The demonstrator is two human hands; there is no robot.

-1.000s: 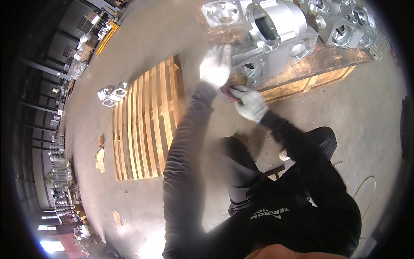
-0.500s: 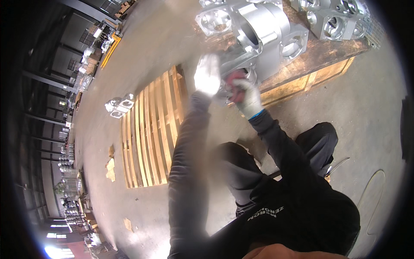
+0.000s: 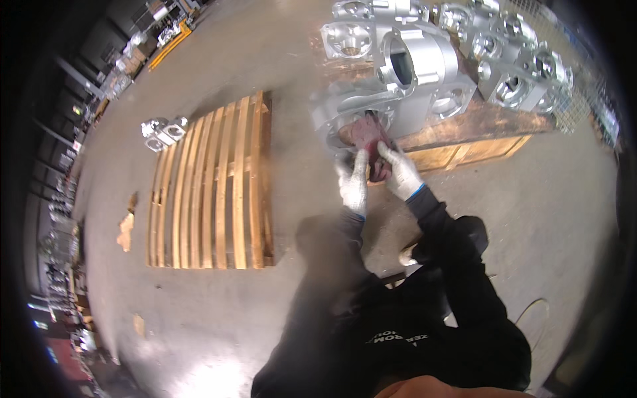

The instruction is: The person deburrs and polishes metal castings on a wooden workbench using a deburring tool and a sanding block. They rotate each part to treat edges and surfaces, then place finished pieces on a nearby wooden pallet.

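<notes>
The crumpled rag, a soft, dull red cloth with deep folds, is in front of you at the near end of the big metal casting, across one of its round holes. Whether it presses on the metal or goes into the hole does not show clearly. Your right hand pinches the rag's lower part between thumb and fingers. Your left hand lies against its lower left edge, its fingers slightly blurred; I can't make out whether it grips. Both wear whitish knit gloves with blue at the cuffs.

By the look of it, your work with the rag is under way and not finished, since the cloth has not been put down; the casting's surface gives no clear sign of how much is done or left.

The casting is pale silvery metal, with a fat hollow barrel and flat flanges with large round holes. It rests on a stained brown wooden top. More castings of similar metal crowd beyond it. Off to your left, a slatted pallet of raw yellow wood lies on the smooth grey floor, beside another small casting.
</notes>
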